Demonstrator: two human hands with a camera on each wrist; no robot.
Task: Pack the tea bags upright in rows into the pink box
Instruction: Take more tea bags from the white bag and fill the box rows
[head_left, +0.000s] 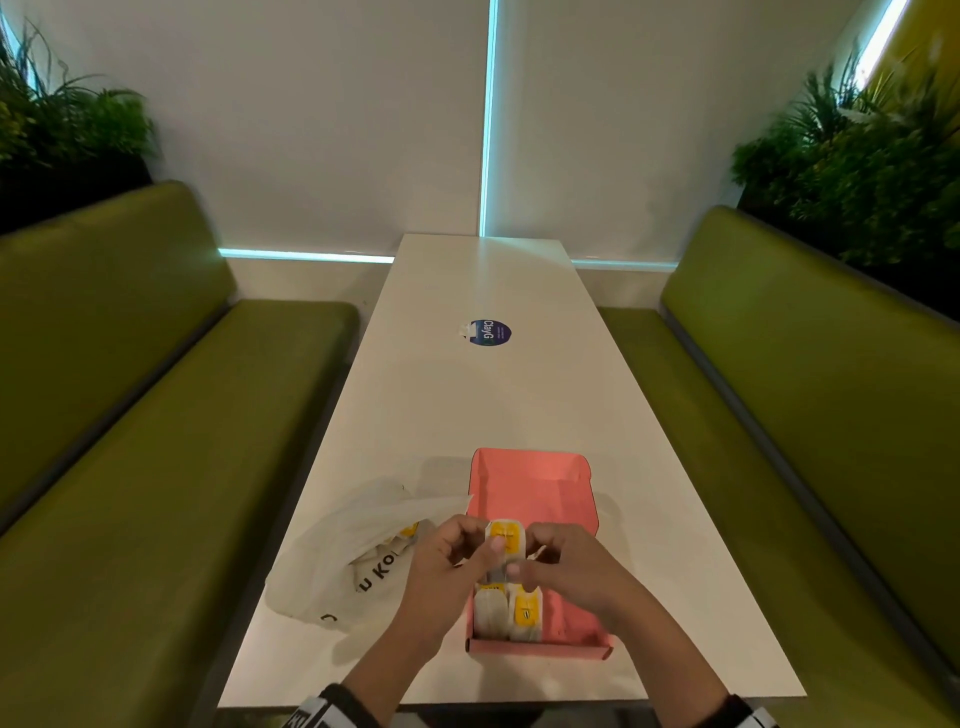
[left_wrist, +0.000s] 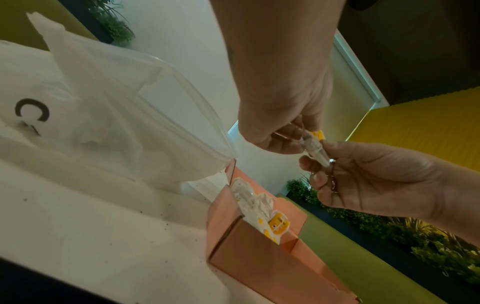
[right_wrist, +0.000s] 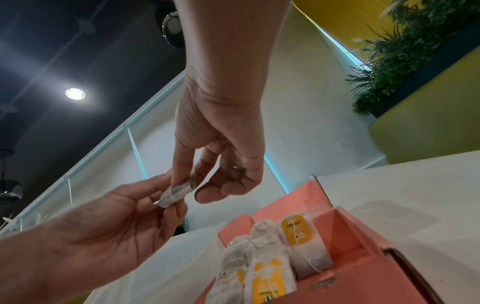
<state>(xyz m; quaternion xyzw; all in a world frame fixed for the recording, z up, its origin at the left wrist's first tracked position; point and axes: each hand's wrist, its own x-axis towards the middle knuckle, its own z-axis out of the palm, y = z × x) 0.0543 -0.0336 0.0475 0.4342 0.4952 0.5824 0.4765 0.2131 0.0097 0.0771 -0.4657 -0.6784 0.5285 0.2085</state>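
Both hands (head_left: 506, 564) pinch 1 yellow-tagged tea bag (head_left: 506, 540) above pink box (head_left: 540, 488).

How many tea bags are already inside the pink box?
3 visible, standing together at the near left end of the pink box: one, another, a third. More may hide behind them.

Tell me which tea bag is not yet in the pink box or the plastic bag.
The tea bag pinched between both hands, left hand and right hand, above the pink box. The others stand inside the box.
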